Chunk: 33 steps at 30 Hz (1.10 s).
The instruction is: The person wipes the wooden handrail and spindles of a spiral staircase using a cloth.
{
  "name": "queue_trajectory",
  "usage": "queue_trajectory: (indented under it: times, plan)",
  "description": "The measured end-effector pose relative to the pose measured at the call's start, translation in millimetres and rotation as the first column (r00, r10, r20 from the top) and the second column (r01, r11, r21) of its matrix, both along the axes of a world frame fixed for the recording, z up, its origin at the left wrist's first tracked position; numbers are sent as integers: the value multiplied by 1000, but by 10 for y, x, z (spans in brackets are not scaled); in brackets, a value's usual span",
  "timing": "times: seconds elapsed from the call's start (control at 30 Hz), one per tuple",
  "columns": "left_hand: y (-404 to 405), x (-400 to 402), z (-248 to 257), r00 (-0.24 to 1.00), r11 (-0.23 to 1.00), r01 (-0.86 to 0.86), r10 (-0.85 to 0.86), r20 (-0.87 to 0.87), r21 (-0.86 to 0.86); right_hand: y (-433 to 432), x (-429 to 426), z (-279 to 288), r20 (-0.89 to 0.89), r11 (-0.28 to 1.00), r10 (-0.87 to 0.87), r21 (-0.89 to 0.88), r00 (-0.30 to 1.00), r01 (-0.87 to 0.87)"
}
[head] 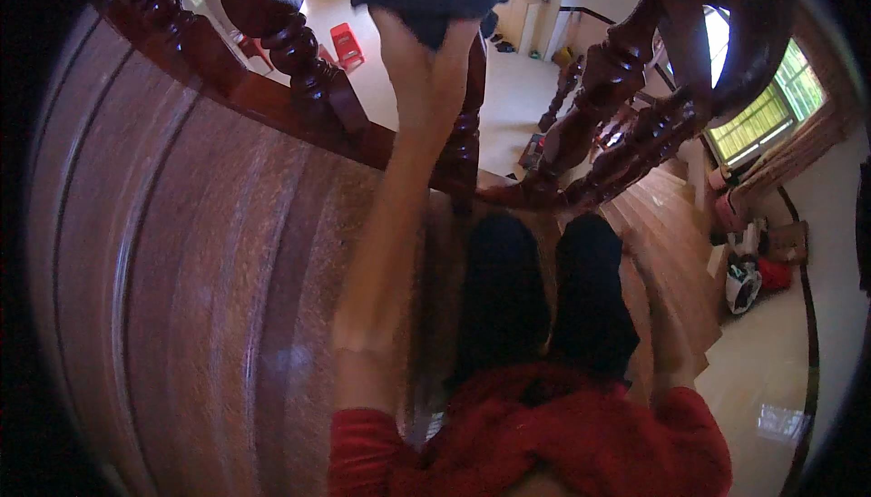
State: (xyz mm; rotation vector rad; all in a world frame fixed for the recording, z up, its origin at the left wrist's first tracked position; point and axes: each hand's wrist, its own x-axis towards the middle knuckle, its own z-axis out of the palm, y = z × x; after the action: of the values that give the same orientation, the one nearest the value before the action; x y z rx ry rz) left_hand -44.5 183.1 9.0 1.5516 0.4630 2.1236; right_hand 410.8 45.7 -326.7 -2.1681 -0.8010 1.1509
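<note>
My left hand [432,47] reaches up to the top of the picture, closed on a dark cloth [429,0] held against the wooden stair railing. The cloth hides part of the fingers and the rail beneath it. Turned, glossy dark-red balusters [466,119] stand just below and beside this hand. My right arm hangs down at the right side of my dark trousers; its hand lies low by the right knee, blurred and dim, and what it does there cannot be made out.
Wooden stair treads [224,225] fill the left side, and more steps [670,225] curve down on the right. Beyond the railing, a red plastic stool [348,45] stands on the floor below. Bags [743,286] and boxes lie beside the right wall, under a window [755,126].
</note>
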Motion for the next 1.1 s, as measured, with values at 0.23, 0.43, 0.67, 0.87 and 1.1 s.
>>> queue_trajectory:
  times: [0.23,0.43,0.67,0.87,1.1]
  plan:
    - [375,-54,158,969,959,-235,244,-41,155,-1179,-50,-908,123,895,240,-413,963,-170]
    - [344,-129,141,888,896,-431,442,-126,104,-1394,56,-1115,73,870,273,-445,959,-214]
    - [306,-169,167,853,868,-494,496,-163,55,-1369,212,-1314,38,865,284,-442,958,-238]
    - [343,-173,194,804,818,-562,575,-151,121,-1367,282,-1400,26,865,277,-442,960,-238]
    - [328,-180,191,821,839,-530,544,-172,124,-1379,246,-1412,13,863,283,-439,959,-249]
